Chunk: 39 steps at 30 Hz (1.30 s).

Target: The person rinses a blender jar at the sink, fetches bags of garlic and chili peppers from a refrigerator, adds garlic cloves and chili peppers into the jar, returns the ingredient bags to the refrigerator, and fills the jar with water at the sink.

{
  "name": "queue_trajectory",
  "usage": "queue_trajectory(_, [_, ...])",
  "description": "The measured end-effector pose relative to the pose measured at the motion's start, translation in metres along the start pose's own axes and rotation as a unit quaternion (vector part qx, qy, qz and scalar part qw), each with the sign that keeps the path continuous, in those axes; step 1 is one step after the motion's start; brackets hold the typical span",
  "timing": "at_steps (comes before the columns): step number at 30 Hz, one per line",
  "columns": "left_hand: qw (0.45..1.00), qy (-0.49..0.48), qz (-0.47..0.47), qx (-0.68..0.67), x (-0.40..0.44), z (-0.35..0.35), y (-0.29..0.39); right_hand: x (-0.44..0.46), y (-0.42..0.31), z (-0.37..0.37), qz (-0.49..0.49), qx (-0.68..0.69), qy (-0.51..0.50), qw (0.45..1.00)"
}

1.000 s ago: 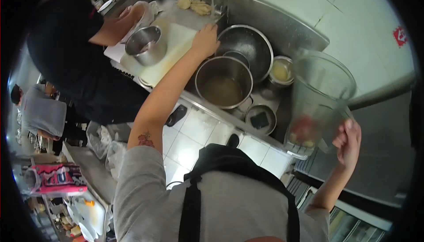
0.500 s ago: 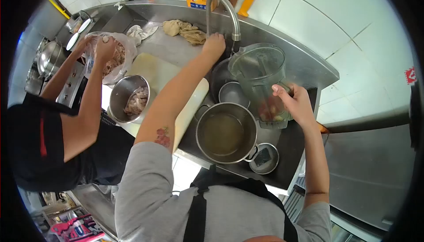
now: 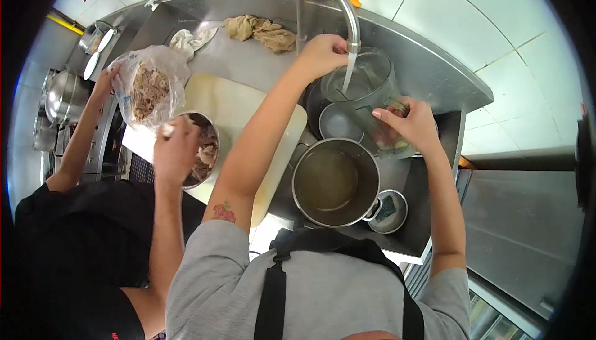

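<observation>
My right hand (image 3: 406,121) grips the handle side of a clear blender jug (image 3: 372,101), which is tilted under the faucet (image 3: 352,30). Water runs from the spout into the jug, and reddish and pale pieces lie at its bottom. Up by the spout, my left hand (image 3: 326,56) has its fingers curled close to the faucet; what they hold, if anything, is hidden. Below the jug, a large pot (image 3: 335,182) with cloudy liquid stands in the sink, beside a metal bowl (image 3: 341,121).
A co-worker's hand (image 3: 177,147) is over a steel bowl (image 3: 214,182) of meat; the other holds a plastic bag (image 3: 177,70) of meat. A cutting board (image 3: 273,129), cloths (image 3: 261,33) and a small bowl (image 3: 391,213) are around the sink.
The jug has come from the right to under the faucet, and water now runs into it. My left hand has moved right, beside the spout. The co-worker's hand has moved from the bag to the bowl.
</observation>
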<state>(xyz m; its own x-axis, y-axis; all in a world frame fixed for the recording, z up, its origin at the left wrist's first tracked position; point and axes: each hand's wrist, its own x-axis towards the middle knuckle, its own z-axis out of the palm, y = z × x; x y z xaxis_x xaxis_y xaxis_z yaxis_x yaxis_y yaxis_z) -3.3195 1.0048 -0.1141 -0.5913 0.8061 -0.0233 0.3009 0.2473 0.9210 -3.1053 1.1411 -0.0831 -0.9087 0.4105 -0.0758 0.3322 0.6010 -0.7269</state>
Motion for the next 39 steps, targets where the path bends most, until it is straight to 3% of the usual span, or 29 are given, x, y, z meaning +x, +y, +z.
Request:
queue_trajectory(4, [0.962, -0.196, -0.074, -0.175, 0.005, -0.006, 0.008, 0.011, 0.012, 0.007, -0.041, 0.063, 0.006, 0.997])
queue_trajectory(5, [0.961, -0.206, -0.088, -0.165, 0.007, -0.010, 0.009, 0.016, 0.015, 0.006, -0.038, 0.074, 0.019, 0.996])
queue_trajectory(8, [0.991, -0.013, 0.118, 0.060, 0.013, -0.023, -0.009, 0.026, 0.013, 0.008, -0.033, 0.141, 0.045, 0.988])
queue_trajectory(9, [0.970, 0.098, 0.165, 0.149, 0.008, -0.024, -0.013, 0.026, 0.012, 0.009, -0.034, 0.182, 0.041, 0.982])
queue_trajectory(11, [0.863, 0.310, 0.245, 0.316, -0.004, -0.024, -0.021, 0.025, 0.023, 0.017, -0.043, 0.232, 0.020, 0.971])
queue_trajectory(12, [0.958, 0.202, 0.091, 0.182, -0.012, -0.026, -0.018, 0.023, 0.024, 0.016, -0.050, 0.230, 0.007, 0.972])
queue_trajectory(13, [0.994, 0.082, -0.069, 0.037, -0.024, -0.029, -0.012, 0.019, 0.023, 0.015, -0.058, 0.226, -0.007, 0.972])
queue_trajectory(14, [0.967, -0.041, -0.227, -0.112, -0.030, -0.030, -0.007, 0.017, 0.023, 0.014, -0.066, 0.222, -0.022, 0.973])
queue_trajectory(17, [0.980, -0.009, -0.178, -0.085, -0.035, -0.029, -0.004, 0.031, 0.026, 0.019, -0.030, 0.228, 0.020, 0.973])
queue_trajectory(20, [0.986, 0.099, -0.130, -0.038, -0.040, -0.021, 0.005, 0.039, 0.042, 0.036, -0.083, 0.277, 0.020, 0.957])
queue_trajectory(23, [0.977, 0.145, -0.154, 0.039, -0.050, -0.020, 0.019, 0.037, 0.041, 0.041, -0.070, 0.289, -0.019, 0.955])
queue_trajectory(26, [0.967, 0.100, -0.227, 0.055, -0.045, -0.029, 0.029, 0.038, 0.036, 0.037, -0.014, 0.382, -0.056, 0.923])
queue_trajectory(28, [0.966, 0.121, -0.196, 0.114, -0.035, -0.035, 0.025, 0.040, 0.035, 0.044, -0.017, 0.441, -0.044, 0.896])
queue_trajectory(31, [0.958, 0.186, -0.074, 0.206, -0.028, -0.041, 0.014, 0.037, 0.032, 0.064, -0.063, 0.370, 0.032, 0.926])
queue_trajectory(33, [0.963, 0.162, -0.063, 0.207, -0.027, -0.047, 0.013, 0.033, 0.024, 0.065, -0.070, 0.362, 0.024, 0.929])
queue_trajectory(36, [0.972, 0.039, -0.176, 0.154, -0.031, -0.055, 0.038, 0.035, 0.029, 0.046, -0.003, 0.495, -0.072, 0.866])
queue_trajectory(38, [0.960, 0.006, -0.219, 0.174, -0.014, -0.058, 0.036, 0.036, 0.026, 0.049, 0.000, 0.487, -0.021, 0.873])
queue_trajectory(39, [0.966, 0.026, -0.183, 0.178, -0.014, -0.056, 0.038, 0.036, 0.023, 0.054, -0.013, 0.474, 0.010, 0.881])
